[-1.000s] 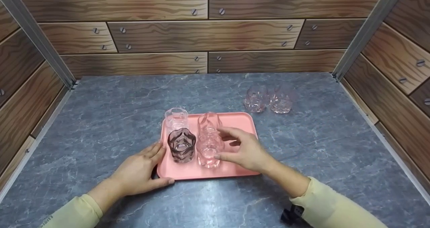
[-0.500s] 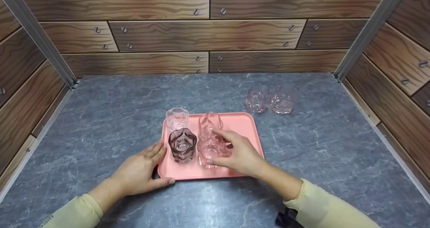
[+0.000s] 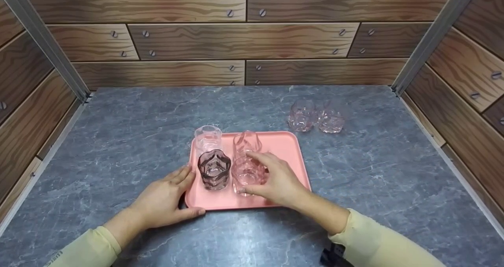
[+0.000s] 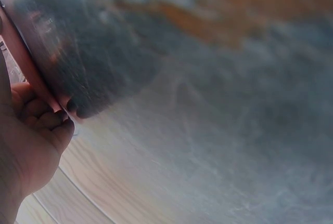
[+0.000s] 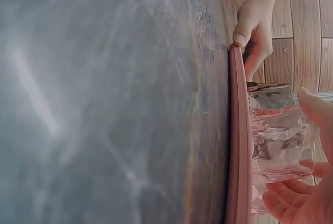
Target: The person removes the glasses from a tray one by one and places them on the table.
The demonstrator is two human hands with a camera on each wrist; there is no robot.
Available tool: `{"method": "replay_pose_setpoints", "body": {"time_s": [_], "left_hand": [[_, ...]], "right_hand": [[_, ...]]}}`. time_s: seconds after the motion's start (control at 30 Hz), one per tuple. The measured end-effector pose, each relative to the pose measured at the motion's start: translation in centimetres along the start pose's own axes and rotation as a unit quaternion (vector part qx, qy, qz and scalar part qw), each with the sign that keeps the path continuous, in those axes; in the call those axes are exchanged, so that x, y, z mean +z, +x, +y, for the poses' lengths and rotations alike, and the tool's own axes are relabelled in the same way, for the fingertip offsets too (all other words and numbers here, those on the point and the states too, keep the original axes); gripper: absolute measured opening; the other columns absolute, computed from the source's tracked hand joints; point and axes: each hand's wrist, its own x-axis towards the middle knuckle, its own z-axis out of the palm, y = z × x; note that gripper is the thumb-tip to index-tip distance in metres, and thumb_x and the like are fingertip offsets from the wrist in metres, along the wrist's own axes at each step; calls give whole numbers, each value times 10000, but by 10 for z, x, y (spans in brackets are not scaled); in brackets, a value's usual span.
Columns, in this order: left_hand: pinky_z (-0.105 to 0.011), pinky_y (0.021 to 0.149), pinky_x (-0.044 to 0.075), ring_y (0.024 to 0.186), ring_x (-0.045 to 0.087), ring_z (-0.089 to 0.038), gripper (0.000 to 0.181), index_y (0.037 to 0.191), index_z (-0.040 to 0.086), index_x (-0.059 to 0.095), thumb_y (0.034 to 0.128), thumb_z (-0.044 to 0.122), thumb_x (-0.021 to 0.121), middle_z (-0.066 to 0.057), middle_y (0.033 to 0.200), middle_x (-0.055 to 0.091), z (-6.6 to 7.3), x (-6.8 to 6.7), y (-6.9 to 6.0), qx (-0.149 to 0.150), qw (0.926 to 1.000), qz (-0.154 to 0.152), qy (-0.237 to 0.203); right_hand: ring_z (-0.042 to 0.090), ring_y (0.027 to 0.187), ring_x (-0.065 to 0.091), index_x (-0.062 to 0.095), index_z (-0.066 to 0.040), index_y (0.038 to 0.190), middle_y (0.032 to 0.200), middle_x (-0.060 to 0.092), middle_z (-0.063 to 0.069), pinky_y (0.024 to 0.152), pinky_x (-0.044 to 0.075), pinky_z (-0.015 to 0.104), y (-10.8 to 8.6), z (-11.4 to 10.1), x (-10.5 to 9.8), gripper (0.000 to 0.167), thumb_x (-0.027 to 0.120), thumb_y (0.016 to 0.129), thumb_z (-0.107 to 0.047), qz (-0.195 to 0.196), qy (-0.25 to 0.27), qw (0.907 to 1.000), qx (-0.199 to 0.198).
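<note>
A pink tray (image 3: pixel 287 141) lies on the tabletop with several glasses on it. My left hand (image 3: pixel 161 204) holds its front left corner, thumb at the front edge and fingers along the left side. My right hand (image 3: pixel 279 180) grips a pink-tinted glass (image 3: pixel 247 176) at the front middle, thumb on the near side and forefinger on the far side. Left of it stands a dark smoky glass (image 3: pixel 214 170), upright. Behind are a clear glass (image 3: pixel 208 139) at the tray's back left corner and another pink-tinted glass (image 3: pixel 247 141). Right fingers partly cover the gripped glass.
Two faintly pink glasses (image 3: pixel 302 117) stand side by side on the grey marbled table (image 3: pixel 138 121), behind the tray to the right. Wood-patterned panels (image 3: pixel 236 42) wall the table at the back and both sides.
My right hand has moved left and closed in around the front pink-tinted glass. My left hand stays at the tray's corner. The tray and other glasses hold their places.
</note>
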Motion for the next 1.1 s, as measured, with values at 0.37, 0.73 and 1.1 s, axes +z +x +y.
{"method": "replay_pose_setpoints", "body": {"time_s": [0.37,0.73,1.1], "left_hand": [[-558,1181,411,1476,431,-468,1091,1558,-81,447,932,805,566,-302,1612,395,-1,0,1,32,10000,-2,19],[-556,1183,410,1482,426,-458,1104,1562,-72,447,926,824,549,-292,1620,389,-1,0,1,8,10000,-30,51],[-571,1170,423,1476,430,-470,1097,1566,-69,445,923,812,572,-290,1630,379,1,-2,0,-15,10000,3,-39]], "right_hand": [[301,1108,683,608,-95,1483,1284,704,108,981,579,476,0,-1,1,821,950,759,-278,90,86,9999,6],[239,1059,692,611,-107,1487,1273,709,91,907,615,384,-2,2,-4,835,955,739,-248,41,268,9996,123],[224,1008,683,581,-77,1508,1278,692,75,824,622,295,-3,8,-21,832,921,754,-171,-25,564,9983,139]]}}
